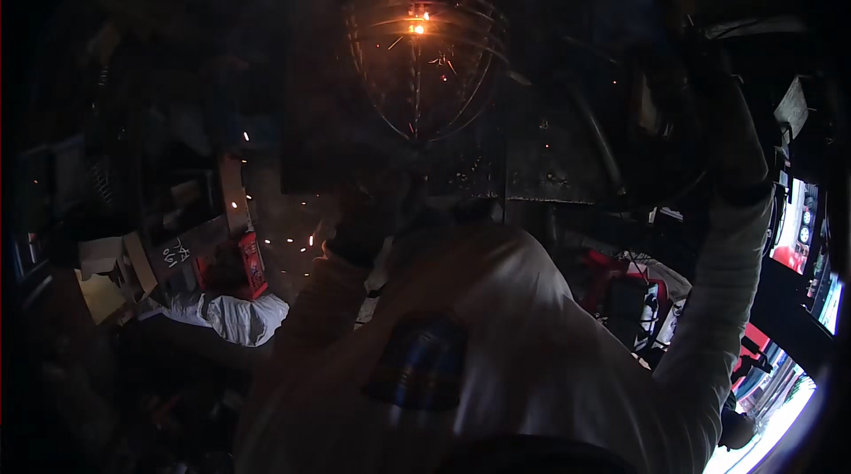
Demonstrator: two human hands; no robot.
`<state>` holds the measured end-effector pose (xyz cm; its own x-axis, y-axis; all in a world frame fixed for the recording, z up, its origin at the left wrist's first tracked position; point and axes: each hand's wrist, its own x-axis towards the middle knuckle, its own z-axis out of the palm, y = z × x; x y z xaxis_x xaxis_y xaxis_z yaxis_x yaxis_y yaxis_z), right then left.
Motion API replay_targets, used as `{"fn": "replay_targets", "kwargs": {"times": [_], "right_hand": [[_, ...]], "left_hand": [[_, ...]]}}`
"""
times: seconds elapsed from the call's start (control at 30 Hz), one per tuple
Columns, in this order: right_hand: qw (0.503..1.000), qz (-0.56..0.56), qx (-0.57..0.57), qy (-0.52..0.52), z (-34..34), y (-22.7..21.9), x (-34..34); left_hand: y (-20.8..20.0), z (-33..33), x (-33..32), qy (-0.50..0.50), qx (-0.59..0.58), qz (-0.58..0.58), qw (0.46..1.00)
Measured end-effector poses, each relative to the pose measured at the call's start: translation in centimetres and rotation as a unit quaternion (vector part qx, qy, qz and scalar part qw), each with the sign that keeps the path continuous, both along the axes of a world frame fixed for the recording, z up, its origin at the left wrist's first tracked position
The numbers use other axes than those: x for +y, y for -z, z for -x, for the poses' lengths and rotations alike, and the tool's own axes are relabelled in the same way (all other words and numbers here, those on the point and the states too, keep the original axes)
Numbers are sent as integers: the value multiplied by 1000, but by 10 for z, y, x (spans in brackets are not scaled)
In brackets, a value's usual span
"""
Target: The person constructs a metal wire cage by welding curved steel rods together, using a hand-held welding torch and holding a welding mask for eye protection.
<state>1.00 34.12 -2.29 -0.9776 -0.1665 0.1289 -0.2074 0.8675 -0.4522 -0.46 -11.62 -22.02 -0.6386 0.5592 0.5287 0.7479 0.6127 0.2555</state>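
Observation:
Ahead of me, a rounded frame of curved metal rods [410,102] stands at the top middle, lit orange by a bright glowing spot [418,29] on its upper bars. Sparks fly around it. My right sleeve [727,252] reaches up along the right side into a dark cuff or glove [740,142]; the fingers and anything in them are lost in the dark. My left sleeve [306,310] is bent close to my body, and that hand is hidden in shadow near the table's front edge. A dark tabletop [461,168] lies under the frame.
At left are an open cardboard box [115,275], a red box [253,266] and a crumpled white cloth or bag [239,316]. To my right sit red and black equipment [620,288] and cables. A bright opening [771,394] shows at far right; sparks fall at left.

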Motion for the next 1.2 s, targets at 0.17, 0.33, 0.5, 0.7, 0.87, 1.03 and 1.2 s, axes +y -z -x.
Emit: {"fn": "replay_targets", "kwargs": {"times": [0.17,0.33,0.5,0.7,0.87,1.03,1.2], "right_hand": [[980,-178,56,-64,8,4,11],[998,-37,-41,-9,12,-9,-6],[985,98,-124,65,12,-6,-9],[984,106,-127,69,16,-14,-26],[969,155,-167,92,13,-13,-17],[960,198,-177,87,20,-18,-31],[954,180,-200,135,14,-20,-28]], "left_hand": [[34,-1,-7,8,62,-60,996],[28,1,-7,2,62,-55,997],[24,2,-6,-1,46,-22,999],[2,9,-1,15,0,-37,999],[-10,11,2,22,-17,-16,999],[34,4,-5,6,44,-76,996],[21,-5,-1,-55,8,-129,990]]}}
